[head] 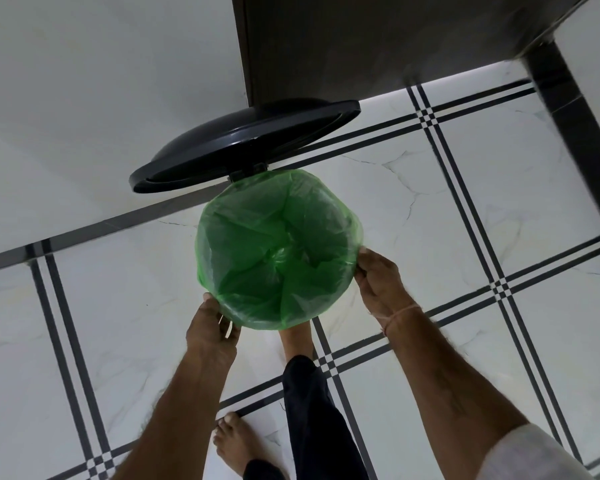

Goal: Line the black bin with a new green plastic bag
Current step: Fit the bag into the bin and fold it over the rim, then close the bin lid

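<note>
Green thin plastic bag (278,244) folded over black bin rim | both hands' fingers pinching its edge: left hand (210,327), right hand (378,275) | step: seating overhang | next: tug evenly, then release

— Where is your head camera looking from?
— From above the green bag (278,251), facing steeply down; you see floor (430,209) all around it.
— How near?
— Close — the bag's mouth fills the centre. It's your only view.
</note>
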Motion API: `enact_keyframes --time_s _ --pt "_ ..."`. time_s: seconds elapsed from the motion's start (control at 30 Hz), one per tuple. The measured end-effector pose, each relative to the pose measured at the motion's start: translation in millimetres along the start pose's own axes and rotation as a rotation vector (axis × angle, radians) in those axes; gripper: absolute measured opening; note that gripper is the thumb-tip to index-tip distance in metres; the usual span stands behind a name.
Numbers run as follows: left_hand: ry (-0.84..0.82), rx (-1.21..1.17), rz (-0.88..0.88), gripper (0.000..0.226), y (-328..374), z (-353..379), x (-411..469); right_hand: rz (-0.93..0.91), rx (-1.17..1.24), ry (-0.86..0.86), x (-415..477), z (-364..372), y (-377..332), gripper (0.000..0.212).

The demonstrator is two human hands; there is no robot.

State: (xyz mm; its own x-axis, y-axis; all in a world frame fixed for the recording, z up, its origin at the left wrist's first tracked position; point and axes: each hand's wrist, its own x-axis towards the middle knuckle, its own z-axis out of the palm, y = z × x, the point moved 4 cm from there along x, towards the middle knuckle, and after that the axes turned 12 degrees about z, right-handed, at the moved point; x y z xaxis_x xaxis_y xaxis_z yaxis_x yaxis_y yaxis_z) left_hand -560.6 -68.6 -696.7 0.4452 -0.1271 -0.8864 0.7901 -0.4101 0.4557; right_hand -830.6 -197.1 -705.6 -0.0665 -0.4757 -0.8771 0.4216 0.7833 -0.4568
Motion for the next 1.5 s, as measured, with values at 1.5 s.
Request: enact_keyframes --time_s 1.5 --pt "0.013 0.262 0.016 0.071 29.7 9.8 -25.4 -0.184 -0.609 0.418 -43.9 31.8 -32.2 0.050"
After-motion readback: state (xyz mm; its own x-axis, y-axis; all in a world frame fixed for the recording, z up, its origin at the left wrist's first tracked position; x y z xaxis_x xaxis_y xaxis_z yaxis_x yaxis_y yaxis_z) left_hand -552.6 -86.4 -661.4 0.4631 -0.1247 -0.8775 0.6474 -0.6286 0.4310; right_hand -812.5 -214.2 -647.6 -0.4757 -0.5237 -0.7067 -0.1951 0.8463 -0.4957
